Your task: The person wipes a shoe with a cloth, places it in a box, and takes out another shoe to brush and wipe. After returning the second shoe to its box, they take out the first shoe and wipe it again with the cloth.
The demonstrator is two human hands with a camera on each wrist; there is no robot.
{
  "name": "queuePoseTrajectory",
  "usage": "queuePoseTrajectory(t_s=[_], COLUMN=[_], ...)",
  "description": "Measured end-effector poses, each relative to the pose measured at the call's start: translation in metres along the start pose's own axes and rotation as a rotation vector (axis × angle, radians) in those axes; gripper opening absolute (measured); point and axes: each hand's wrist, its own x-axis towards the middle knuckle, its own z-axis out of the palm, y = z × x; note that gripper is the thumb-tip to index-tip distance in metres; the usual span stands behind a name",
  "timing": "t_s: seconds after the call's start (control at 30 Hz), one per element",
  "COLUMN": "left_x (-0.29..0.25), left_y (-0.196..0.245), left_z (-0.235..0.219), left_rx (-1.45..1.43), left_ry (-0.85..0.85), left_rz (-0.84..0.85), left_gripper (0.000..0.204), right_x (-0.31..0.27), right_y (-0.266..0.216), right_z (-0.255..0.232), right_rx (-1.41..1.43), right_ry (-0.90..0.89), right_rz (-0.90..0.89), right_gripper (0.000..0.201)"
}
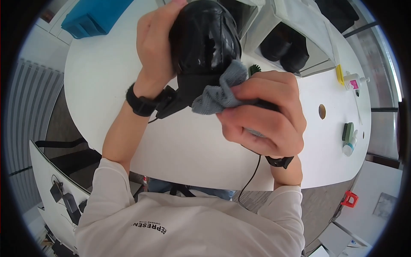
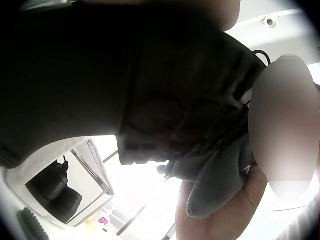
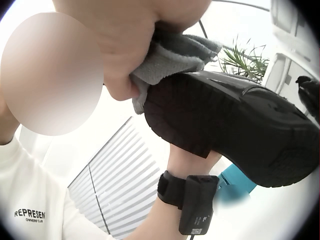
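A glossy black shoe (image 1: 205, 38) with a chunky treaded sole is held up over the white table. My left hand (image 1: 156, 47) grips it along its left side, with the fingertips partly hidden behind it. My right hand (image 1: 269, 113) pinches a bunched grey cloth (image 1: 220, 92) between thumb and fingers. In the head view the cloth lies against the heel end of the shoe. The right wrist view shows the cloth (image 3: 170, 65) pressed to the top edge of the heel, above the dark sole (image 3: 175, 115).
A white fabric box (image 1: 299, 25) holding black footwear (image 1: 284, 49) stands at the back right, a green-bristled brush (image 1: 255, 69) beside it. A white bottle (image 1: 353, 81), another brush (image 1: 347, 132) and a small bottle (image 1: 349, 147) lie on the right. A teal case (image 1: 96, 19) sits back left.
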Motion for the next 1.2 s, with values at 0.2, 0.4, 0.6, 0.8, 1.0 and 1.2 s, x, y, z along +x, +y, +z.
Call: queuePoseTrajectory(t_s=[0.2,0.4,0.6,0.8,1.0,1.2], left_x=[0.004,-0.002,-0.007,-0.007,0.002,0.001], left_y=[0.036,0.044,0.041,0.064,0.095,0.075], left_z=[0.038,0.037,0.034,0.045,0.043,0.035], left_rx=[-0.350,-0.515,-0.518,-0.638,-0.410,-0.412], left_ry=[0.090,-0.255,-0.421,-0.330,-0.197,-0.223], left_rz=[-0.092,-0.369,-0.208,-0.461,-0.398,-0.412], left_gripper=[0.037,0.046,0.064,0.061,0.040,0.038], right_x=[0.003,0.004,0.008,0.011,0.012,0.011], right_y=[0.004,0.010,-0.001,-0.004,-0.005,-0.005], right_z=[-0.013,-0.022,-0.022,-0.027,-0.027,-0.018], right_rx=[-0.006,-0.026,0.026,0.035,0.069,0.093], right_ry=[0.003,0.022,-0.006,-0.006,-0.043,-0.047], right_rz=[0.066,0.189,0.170,0.183,0.193,0.103], right_gripper=[0.039,0.029,0.030,0.031,0.031,0.030])
